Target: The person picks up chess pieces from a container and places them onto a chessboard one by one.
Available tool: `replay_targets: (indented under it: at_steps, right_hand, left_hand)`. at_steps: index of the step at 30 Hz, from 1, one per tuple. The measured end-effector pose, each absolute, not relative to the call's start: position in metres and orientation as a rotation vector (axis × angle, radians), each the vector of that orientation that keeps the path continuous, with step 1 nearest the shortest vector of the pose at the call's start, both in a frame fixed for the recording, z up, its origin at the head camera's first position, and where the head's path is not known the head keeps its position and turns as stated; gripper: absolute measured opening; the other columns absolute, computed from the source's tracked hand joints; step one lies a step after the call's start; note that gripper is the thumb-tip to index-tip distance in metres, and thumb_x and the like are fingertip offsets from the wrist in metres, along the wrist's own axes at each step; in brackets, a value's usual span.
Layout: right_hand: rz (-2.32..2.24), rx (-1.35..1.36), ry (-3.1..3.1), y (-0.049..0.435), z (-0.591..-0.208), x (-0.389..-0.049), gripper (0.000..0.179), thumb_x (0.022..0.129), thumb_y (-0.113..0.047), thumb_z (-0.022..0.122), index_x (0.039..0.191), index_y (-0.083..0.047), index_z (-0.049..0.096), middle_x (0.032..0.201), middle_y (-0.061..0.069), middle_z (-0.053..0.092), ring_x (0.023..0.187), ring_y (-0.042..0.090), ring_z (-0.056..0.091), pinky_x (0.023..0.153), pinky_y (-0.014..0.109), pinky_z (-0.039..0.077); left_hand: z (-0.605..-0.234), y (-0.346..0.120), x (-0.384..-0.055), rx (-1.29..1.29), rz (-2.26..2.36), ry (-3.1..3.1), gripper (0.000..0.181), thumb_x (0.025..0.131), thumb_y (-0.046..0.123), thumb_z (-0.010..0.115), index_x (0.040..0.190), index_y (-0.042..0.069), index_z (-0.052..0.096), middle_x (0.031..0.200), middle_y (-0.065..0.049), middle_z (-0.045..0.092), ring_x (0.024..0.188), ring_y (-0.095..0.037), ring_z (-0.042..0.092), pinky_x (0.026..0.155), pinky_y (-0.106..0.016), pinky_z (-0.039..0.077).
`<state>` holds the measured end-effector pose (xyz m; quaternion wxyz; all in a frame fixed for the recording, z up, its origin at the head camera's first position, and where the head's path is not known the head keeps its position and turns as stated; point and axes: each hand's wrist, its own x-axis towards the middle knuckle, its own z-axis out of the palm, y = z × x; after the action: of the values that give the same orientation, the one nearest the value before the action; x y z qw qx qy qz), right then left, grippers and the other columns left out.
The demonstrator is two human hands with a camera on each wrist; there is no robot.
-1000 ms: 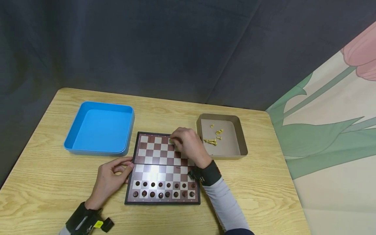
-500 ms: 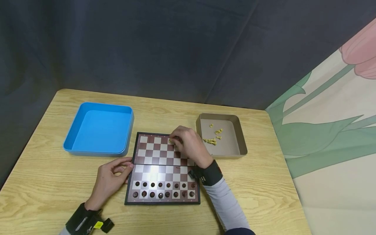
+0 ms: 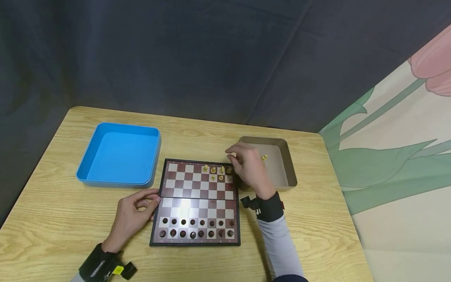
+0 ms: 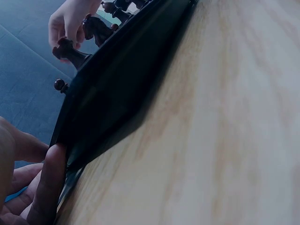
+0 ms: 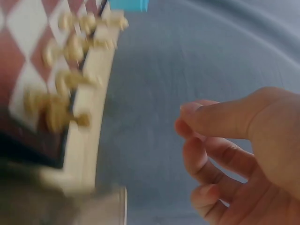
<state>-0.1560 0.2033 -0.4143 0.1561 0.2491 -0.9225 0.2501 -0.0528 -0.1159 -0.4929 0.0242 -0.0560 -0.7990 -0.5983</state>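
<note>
A folding chessboard (image 3: 185, 191) lies unfolded on the table. My left hand (image 3: 131, 213) holds its left edge between thumb and fingers; in the left wrist view the fingertips touch the dark side of the board. Two rows of dark chess pieces (image 3: 192, 234) stand along the near side. At the far right corner stand several pale yellow chess pieces (image 3: 213, 170). My right hand (image 3: 251, 166), fingers loosely bent, is over the left side of a beige tray (image 3: 287, 166) and holds nothing in the right wrist view. It hides part of the tray, where a yellow piece (image 3: 264, 158) shows.
A blue tray (image 3: 128, 156) stands at the back left of the wooden table (image 3: 310, 219). A small dark red piece (image 3: 213, 201) lies near the board's fold. Behind the table hangs a dark curtain (image 3: 176, 58), with a flowered cloth (image 3: 398, 168) on the right.
My right hand has let go of a yellow chess piece, which stands on the far row, and has moved right to the beige tray. The left hand keeps its place.
</note>
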Motion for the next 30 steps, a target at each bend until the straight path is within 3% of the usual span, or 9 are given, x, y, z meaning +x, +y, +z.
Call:
replay_targets:
  at_steps: [15,30]
  right_hand:
    - [0.692,0.480,-2.671,0.265,-0.409,-0.158,0.013,0.078,-0.006,0.062,0.090,-0.011,0.066,0.083,0.000,0.059,0.067,0.009,0.050,0.045,0.022,0.041]
    - [0.625,0.375,-2.946,0.264,-0.431,-0.162,0.011,0.076,-0.006,0.065,0.086,-0.007,0.067,0.085,0.004,0.062,0.063,0.009,0.055,0.049,0.021,0.047]
  left_hand:
    - [-0.494,-0.116,-0.052,-0.156,-1.892,-2.463,0.030,0.079,0.014,0.064,0.105,0.002,0.058,0.083,-0.009,0.063,0.052,-0.019,0.060,0.035,-0.036,0.048]
    - [-0.495,-0.116,-0.053,-0.177,-1.876,-2.460,0.031,0.078,0.015,0.064,0.106,0.002,0.058,0.082,-0.008,0.064,0.048,-0.017,0.059,0.034,-0.036,0.047]
